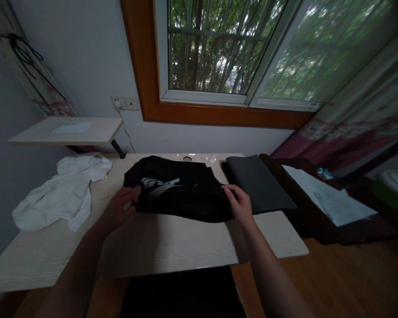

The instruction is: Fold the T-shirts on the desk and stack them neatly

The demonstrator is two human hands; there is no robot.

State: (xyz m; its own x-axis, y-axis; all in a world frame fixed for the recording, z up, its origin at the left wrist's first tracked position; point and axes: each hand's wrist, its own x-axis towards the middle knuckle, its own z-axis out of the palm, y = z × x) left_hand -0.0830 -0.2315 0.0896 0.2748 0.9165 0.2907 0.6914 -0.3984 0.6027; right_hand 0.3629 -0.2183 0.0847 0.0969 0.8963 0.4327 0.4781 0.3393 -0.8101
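A black garment (pixel 189 198) with a pale printed logo lies across the wooden desk (pixel 172 247), folded into a long shape. At its left end my left hand (pixel 124 205) is closed, pinching the edge of the cloth. My right hand (pixel 239 204) grips the opposite end between thumb and fingers. Between the two hands the fabric is stretched out, its near edge sagging a little. Which kind of garment it is, I cannot tell for certain.
A crumpled white garment (pixel 64 190) lies on the desk at left, beside a raised shelf (pixel 66 130) with a paper. Right of the black cloth is a dark grey folder-like sheet (pixel 258 183). Farther right, a dark surface holds a paper sheet (pixel 328 196). A window (pixel 225 53) is ahead.
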